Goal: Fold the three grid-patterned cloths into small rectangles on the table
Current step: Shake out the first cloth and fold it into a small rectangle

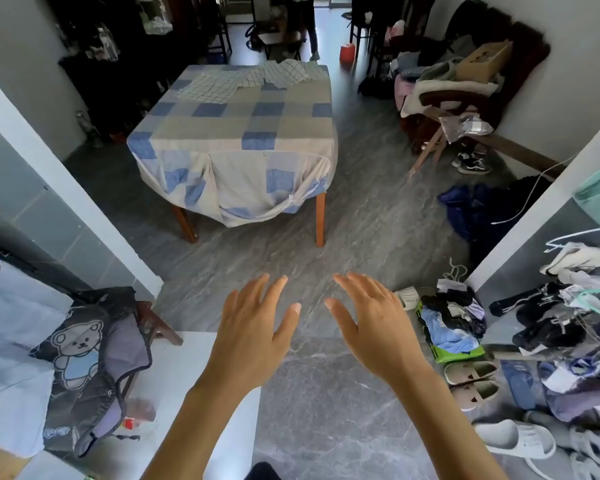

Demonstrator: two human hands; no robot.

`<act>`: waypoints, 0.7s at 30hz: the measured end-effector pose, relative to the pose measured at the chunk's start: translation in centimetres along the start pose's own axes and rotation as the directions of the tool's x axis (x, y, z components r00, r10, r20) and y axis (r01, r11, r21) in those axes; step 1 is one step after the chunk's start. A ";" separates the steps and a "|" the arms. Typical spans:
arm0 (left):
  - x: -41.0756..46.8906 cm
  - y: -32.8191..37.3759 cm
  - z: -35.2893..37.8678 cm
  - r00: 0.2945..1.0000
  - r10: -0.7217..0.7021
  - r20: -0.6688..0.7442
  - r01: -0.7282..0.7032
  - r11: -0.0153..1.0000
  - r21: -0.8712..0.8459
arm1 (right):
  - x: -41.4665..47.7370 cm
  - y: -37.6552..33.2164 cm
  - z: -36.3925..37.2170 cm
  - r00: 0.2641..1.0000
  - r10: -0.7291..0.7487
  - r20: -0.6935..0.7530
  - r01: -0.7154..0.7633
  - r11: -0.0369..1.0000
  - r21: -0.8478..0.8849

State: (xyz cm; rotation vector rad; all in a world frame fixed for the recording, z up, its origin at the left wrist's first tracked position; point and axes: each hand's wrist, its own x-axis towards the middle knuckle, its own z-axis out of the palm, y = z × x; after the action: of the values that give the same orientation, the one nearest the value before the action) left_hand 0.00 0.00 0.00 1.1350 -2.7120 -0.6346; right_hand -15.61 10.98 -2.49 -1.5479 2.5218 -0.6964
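Holding the left hand (253, 327) and the right hand (378, 327) out over the grey floor (361, 216), palms down, side by side and near each other without touching. Keeping the fingers of both spread and almost straight, gripping nothing, thumbs turned inward toward one another. Facing the table (320, 220) well beyond the fingertips, draped in a blue-and-cream checked tablecloth (222, 133) hanging low on the side nearest the hands. Spotting the grid-patterned cloths (281, 75) at the table's far end, farthest from both hands, lying unfolded and rumpled on the tablecloth, overlapping in a loose row; probably three, though hard to count at that range. Finding a bear-printed garment (84, 351) slung over a wooden stool (160, 327), outward of the left forearm. Finding, outward of the right hand, a heap of clothes (451, 317); nearer the right wrist, a pair of grey slippers (471, 375); closer still to the elbow, a white slide (513, 439). Noting a red container (347, 51) on the floor far past the right fingertips, beyond the table's far corner.
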 end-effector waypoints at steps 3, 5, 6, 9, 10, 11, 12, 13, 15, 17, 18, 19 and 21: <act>2.2 -0.3 -0.1 1.000 0.002 -0.030 -0.003 1.000 -0.015 | 2.1 0.5 -0.2 1.000 0.026 -0.013 -0.026 1.000 0.007; 4.3 -0.8 -0.3 1.000 0.003 -0.030 -0.004 0.999 -0.044 | 4.1 0.8 0.1 1.000 0.021 -0.007 -0.021 1.000 -0.020; 5.6 -0.9 -0.5 0.999 0.009 -0.037 -0.011 0.998 -0.054 | 5.4 0.8 0.2 1.000 0.015 -0.015 -0.016 0.999 -0.029; 9.9 -1.9 -1.5 0.995 0.051 -0.084 -0.058 0.995 -0.083 | 9.7 0.5 0.2 1.000 0.002 -0.026 -0.003 0.999 -0.040; 11.4 -2.3 -1.9 0.992 0.067 -0.108 -0.077 0.993 -0.091 | 11.2 0.3 0.2 1.000 -0.004 -0.031 0.002 0.999 -0.052; 13.1 -2.7 -2.2 0.988 0.082 -0.131 -0.094 0.991 -0.091 | 12.9 0.2 0.3 0.999 -0.006 -0.035 0.003 0.998 -0.062; 14.9 -3.2 -2.5 0.985 0.095 -0.147 -0.109 0.990 -0.092 | 14.5 0.0 0.3 0.999 -0.006 -0.036 0.003 0.998 -0.069; 16.6 -3.6 -2.9 0.981 0.108 -0.159 -0.124 0.988 -0.095 | 16.0 -0.2 0.3 0.999 -0.003 -0.033 0.000 0.997 -0.081; 19.9 -4.6 -3.4 0.973 0.137 -0.183 -0.159 0.981 -0.114 | 19.1 -0.6 0.3 1.000 0.007 -0.021 -0.010 0.994 -0.110; 23.1 -5.5 -4.1 0.966 0.163 -0.201 -0.191 0.973 -0.130 | 22.4 -1.1 0.1 0.999 0.018 -0.029 -0.021 0.992 -0.122; 24.7 -5.9 -4.4 0.961 0.178 -0.210 -0.209 0.969 -0.132 | 24.0 -1.2 0.0 0.999 0.026 -0.035 -0.030 0.992 -0.125; 26.3 -6.2 -4.6 0.957 0.194 -0.216 -0.226 0.965 -0.132 | 25.6 -1.4 0.0 0.999 0.031 -0.041 -0.035 0.992 -0.124; 29.5 -6.7 -5.0 0.950 0.219 -0.220 -0.249 0.961 -0.119 | 28.6 -1.4 0.1 0.998 0.035 -0.052 -0.041 0.993 -0.115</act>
State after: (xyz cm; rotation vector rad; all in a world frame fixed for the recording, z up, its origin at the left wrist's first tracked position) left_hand -15.13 -26.62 0.49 0.7802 -2.5249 -0.6277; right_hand -28.08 -14.36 2.24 -1.5307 2.6651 -0.6011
